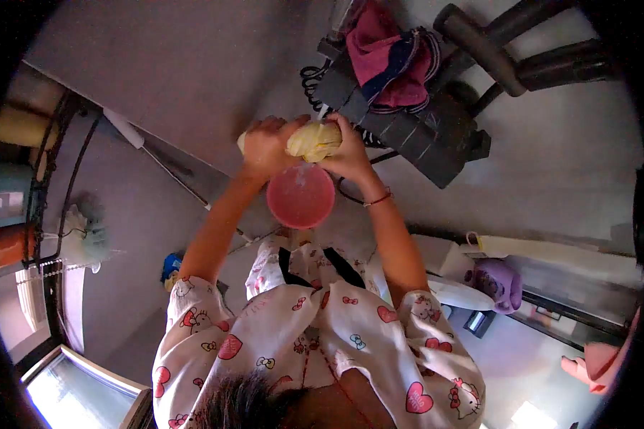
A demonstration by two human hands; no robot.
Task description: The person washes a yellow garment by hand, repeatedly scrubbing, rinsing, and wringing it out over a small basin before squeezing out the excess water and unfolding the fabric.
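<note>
A wet-looking pale yellow cloth (313, 141) is bunched and twisted between my two hands. My left hand (268, 146) is closed around its left part, and a small end sticks out past the fingers. On the other side, my right hand (349, 154) grips the cloth's right end; a thin red bracelet circles that wrist. Just below the cloth in view is a round pink basin (300, 200), with what looks like water and pale suds inside. Neither hand touches the basin's visible inside.
A stack of dark grey weight-like blocks (408, 136) stands ahead to the right, a pink and navy garment (390, 61) draped over it. Black padded bars (479, 50) rise beyond. Wire shelving (46, 179) is at left, and a purple object (497, 284) lies at right.
</note>
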